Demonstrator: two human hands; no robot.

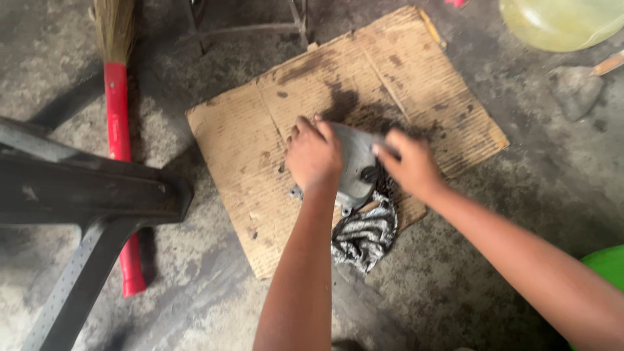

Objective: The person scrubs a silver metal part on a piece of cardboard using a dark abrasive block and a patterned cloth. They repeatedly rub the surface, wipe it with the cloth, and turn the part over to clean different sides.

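Left hand [313, 155]: we clasp the grey cover [356, 166], frame centre.
Right hand [411, 164]: we grip its right edge.
Under: cardboard [260, 130], rag [364, 235].

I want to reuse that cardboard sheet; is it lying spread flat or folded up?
Spread flat. The cardboard sheet lies open on the concrete floor, corners showing, stained dark beneath the grey metal part both hands grip.

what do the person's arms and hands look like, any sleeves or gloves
Both arms are bare to the frame edge: no sleeves, gloves, watch or rings show. The left hand and right hand are ungloved; dirt on them is too blurred to tell.
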